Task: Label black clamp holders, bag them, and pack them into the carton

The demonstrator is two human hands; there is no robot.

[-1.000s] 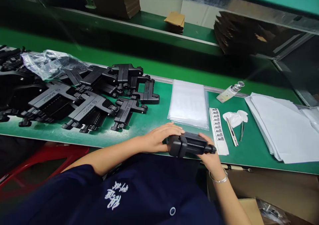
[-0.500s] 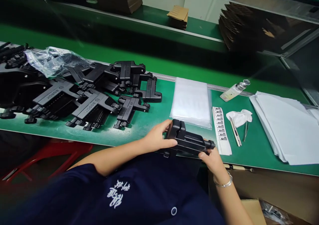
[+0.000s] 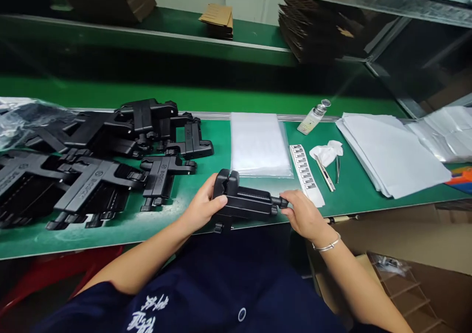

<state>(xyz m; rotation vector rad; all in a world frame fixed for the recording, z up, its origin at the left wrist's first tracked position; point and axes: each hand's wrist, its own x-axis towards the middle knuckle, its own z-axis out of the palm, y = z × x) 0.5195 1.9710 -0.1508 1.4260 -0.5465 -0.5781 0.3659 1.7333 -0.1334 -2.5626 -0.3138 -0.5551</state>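
At the far left a crumpled plastic bag (image 3: 22,122) and a pile of black plastic clamp parts (image 3: 92,176) run off the frame, so their count cannot be told. They lie loose on the green desk (image 3: 365,190), which suggests most of the batch is yet to be handled. The left hand (image 3: 201,208) is closed around the thick head of one black clamp part (image 3: 243,200), held at the desk's near edge. The right hand (image 3: 304,215) pinches its knob end with curled fingers. Behind lie a stack of clear bags (image 3: 258,144), a label strip (image 3: 304,168), a white cloth (image 3: 326,151), a small bottle (image 3: 313,119) and white sheets (image 3: 391,151). No bagged or labelled part shows. The held part's underside is hidden, and the label print is too small to read.
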